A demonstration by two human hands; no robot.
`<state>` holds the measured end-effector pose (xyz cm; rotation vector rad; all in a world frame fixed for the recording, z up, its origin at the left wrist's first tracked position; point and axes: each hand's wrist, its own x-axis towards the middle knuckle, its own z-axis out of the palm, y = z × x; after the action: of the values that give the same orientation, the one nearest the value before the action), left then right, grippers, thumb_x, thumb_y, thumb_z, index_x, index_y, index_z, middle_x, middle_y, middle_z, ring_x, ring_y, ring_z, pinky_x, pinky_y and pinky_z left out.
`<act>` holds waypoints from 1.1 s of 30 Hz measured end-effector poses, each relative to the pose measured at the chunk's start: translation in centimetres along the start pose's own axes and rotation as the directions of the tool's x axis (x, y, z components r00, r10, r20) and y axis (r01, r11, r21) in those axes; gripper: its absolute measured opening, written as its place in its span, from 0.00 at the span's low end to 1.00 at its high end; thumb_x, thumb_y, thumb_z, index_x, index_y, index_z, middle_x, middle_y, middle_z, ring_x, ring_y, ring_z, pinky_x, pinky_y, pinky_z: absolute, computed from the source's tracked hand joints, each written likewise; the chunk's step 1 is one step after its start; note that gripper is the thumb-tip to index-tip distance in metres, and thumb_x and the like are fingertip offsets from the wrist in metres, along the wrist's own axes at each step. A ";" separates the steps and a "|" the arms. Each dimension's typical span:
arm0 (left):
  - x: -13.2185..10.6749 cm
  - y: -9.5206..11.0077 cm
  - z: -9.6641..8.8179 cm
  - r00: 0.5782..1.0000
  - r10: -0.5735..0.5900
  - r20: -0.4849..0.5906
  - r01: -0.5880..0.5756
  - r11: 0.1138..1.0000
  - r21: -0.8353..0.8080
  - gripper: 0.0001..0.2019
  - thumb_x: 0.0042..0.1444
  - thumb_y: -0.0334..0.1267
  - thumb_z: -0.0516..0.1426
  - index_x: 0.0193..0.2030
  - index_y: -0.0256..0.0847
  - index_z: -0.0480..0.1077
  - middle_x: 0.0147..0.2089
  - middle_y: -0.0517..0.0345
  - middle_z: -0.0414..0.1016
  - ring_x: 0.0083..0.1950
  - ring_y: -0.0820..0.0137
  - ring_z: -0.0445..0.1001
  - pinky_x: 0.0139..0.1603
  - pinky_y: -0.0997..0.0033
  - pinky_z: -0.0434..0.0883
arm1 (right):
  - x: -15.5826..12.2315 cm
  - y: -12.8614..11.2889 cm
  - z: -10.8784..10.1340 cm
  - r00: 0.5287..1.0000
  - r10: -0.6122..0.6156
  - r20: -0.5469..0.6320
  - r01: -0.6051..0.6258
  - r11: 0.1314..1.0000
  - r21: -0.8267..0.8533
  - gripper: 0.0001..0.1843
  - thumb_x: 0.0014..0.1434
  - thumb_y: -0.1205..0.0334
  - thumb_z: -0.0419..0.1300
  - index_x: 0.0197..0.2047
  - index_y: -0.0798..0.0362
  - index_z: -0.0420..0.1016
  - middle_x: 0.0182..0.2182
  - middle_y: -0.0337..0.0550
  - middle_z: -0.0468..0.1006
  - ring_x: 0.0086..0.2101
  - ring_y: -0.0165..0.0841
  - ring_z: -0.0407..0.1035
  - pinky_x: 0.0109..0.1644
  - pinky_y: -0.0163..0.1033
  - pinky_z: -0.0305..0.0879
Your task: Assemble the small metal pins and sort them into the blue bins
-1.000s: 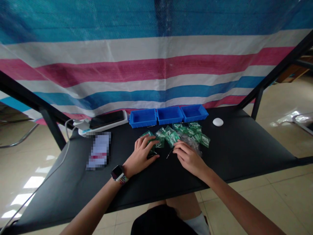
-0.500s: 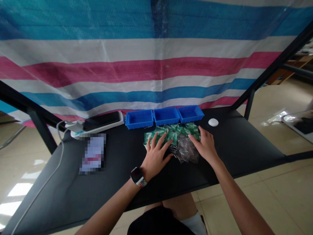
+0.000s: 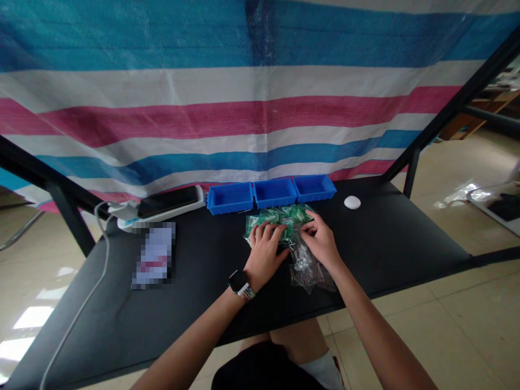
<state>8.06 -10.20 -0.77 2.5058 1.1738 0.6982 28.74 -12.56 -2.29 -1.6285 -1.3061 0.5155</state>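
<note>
Head view: green packets (image 3: 296, 213) are heaped on a black table (image 3: 406, 244) before blue bins (image 3: 270, 193). The packets are pressed under the bent fingers of the left hand (image 3: 266, 249) and touched at their edge by the curled right hand (image 3: 320, 244). Whether either hand grips cannot be told. Gathering seems to be in hand; a careful pinch is called for next.

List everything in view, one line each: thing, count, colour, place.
tarp: one, blue, white and pink stripes, hanging behind the table
table: one, black, across the middle
bins: three, blue, in a row at the table's back edge
packets: a pile, count unclear, green, in front of the bins
bags: a few, clear, on the near side of the packets
puck: one, white, right of the bins
power strip: one, white, left of the bins
phone: one, black, on the power strip
cable: one, white, along the table's left
sheet: one, white, blurred, left of the hands
watch: one, dark, left wrist
left hand: on the packets
right hand: at the packets, above the bags
</note>
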 end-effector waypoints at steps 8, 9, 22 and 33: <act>0.1 0.5 -0.2 1.000 -0.016 -0.007 0.016 1.000 -0.001 0.30 0.62 0.38 0.65 0.69 0.49 0.64 0.63 0.47 0.69 0.71 0.46 0.62 0.76 0.35 0.55 | 0.2 -1.6 1.3 0.993 -0.061 -0.097 0.080 0.976 0.205 0.19 0.62 0.57 0.63 0.55 0.52 0.77 0.38 0.45 0.82 0.38 0.39 0.77 0.49 0.46 0.74; 0.2 0.5 -0.2 1.000 -0.017 -0.009 0.017 1.000 -0.001 0.31 0.62 0.38 0.65 0.70 0.49 0.63 0.63 0.47 0.69 0.71 0.46 0.62 0.76 0.35 0.55 | 0.3 -1.8 1.3 0.994 -0.033 -0.107 0.061 0.961 0.270 0.18 0.62 0.56 0.64 0.54 0.52 0.77 0.39 0.45 0.82 0.40 0.40 0.78 0.50 0.47 0.74; 1.6 0.4 -0.3 0.999 -0.029 0.032 0.025 0.993 0.113 0.45 0.57 0.40 0.68 0.79 0.48 0.54 0.56 0.46 0.70 0.62 0.46 0.67 0.71 0.35 0.59 | 0.9 -3.7 5.0 0.987 0.070 -0.145 0.032 0.797 0.602 0.12 0.60 0.56 0.60 0.44 0.51 0.76 0.44 0.47 0.82 0.49 0.42 0.78 0.60 0.50 0.73; 0.8 -0.9 -2.2 0.996 0.062 0.066 -0.059 0.997 -0.042 0.52 0.53 0.39 0.71 0.80 0.58 0.50 0.79 0.46 0.54 0.80 0.39 0.51 0.77 0.28 0.50 | 1.8 -4.2 5.5 0.994 -0.042 -0.106 0.092 0.838 0.538 0.14 0.56 0.62 0.56 0.46 0.50 0.75 0.48 0.48 0.83 0.52 0.42 0.78 0.64 0.53 0.73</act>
<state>6.77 -8.88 0.93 2.5202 1.0551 0.6400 22.87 -8.82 -0.79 -1.1123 -1.0217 0.6890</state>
